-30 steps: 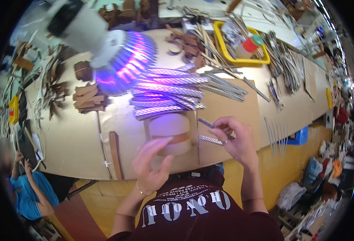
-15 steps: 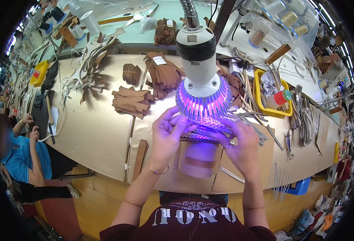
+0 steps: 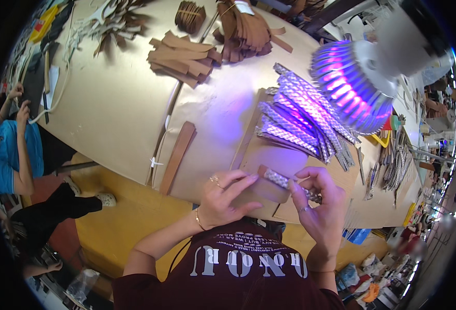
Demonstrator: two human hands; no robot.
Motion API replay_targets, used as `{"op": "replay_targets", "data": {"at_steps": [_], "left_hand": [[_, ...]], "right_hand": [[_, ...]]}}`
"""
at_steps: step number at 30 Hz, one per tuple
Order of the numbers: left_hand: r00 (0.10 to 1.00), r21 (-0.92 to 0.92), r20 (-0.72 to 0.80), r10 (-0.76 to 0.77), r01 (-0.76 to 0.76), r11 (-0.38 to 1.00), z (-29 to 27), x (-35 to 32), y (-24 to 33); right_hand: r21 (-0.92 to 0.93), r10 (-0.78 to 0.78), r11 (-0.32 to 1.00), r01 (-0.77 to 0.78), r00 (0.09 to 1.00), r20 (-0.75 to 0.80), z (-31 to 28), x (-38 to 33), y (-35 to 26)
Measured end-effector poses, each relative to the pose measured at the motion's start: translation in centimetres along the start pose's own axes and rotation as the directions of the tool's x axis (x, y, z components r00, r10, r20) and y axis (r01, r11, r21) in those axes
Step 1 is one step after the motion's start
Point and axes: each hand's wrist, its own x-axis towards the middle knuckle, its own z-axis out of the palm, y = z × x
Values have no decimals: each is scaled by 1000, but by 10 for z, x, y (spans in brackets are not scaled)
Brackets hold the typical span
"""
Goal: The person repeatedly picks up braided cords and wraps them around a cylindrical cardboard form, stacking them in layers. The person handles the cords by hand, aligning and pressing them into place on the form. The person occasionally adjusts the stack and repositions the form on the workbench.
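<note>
- Head view, looking down: left hand (image 3: 222,199) and right hand (image 3: 318,206) meeting over the near edge of the tan worktable (image 3: 109,108).
- Between them, one silver braided strap (image 3: 284,182) with a brown end — held just above a cardboard sheet (image 3: 269,155).
- Left fingers half open, tips resting at the strap's brown end; right fingers curled shut, pinching the far part of the strap.
- Beyond, a fanned pile of like braided straps (image 3: 300,121) under a purple-lit lamp (image 3: 349,85).
- Well apart: a flat brown leather strip (image 3: 178,155), stacked brown pieces (image 3: 181,57).
- Best handled, judging from this — keep the braid flat and untwisted, grip light, hold it within the lamp's glow, elbows steady.
</note>
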Motion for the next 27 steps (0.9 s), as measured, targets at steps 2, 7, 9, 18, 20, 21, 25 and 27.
{"op": "replay_targets", "data": {"at_steps": [2, 7, 9, 18, 20, 21, 25, 27], "left_hand": [[999, -8, 0, -37, 37, 999, 9, -11, -3], [998, -51, -22, -53, 52, 997, 20, -14, -10], [999, -37, -17, -36, 35, 999, 20, -13, -12], [1000, -71, -4, -13, 13, 997, 19, -15, -15], [1000, -75, -6, -16, 16, 997, 20, -15, -15], [1000, -84, -9, -16, 15, 996, 20, -16, -16], [1000, -73, -6, 0, -1, 997, 19, -16, -17], [1000, -76, -9, 13, -13, 997, 19, -15, -17]], "right_hand": [[-104, 15, 994, -19, 999, -40, 11, 1, -2], [-74, 89, 993, -92, 995, -48, 30, 1, -8], [-65, 113, 991, -116, 992, -55, 31, 2, -9], [-8, 188, 982, -189, 981, -54, 36, 8, -8], [21, 212, 977, -211, 975, -67, 37, 9, -7], [16, 208, 978, -207, 976, -62, 36, 9, -7], [17, 210, 978, -210, 976, -48, 35, 10, -6], [20, 211, 977, -210, 976, -51, 35, 9, -5]]}}
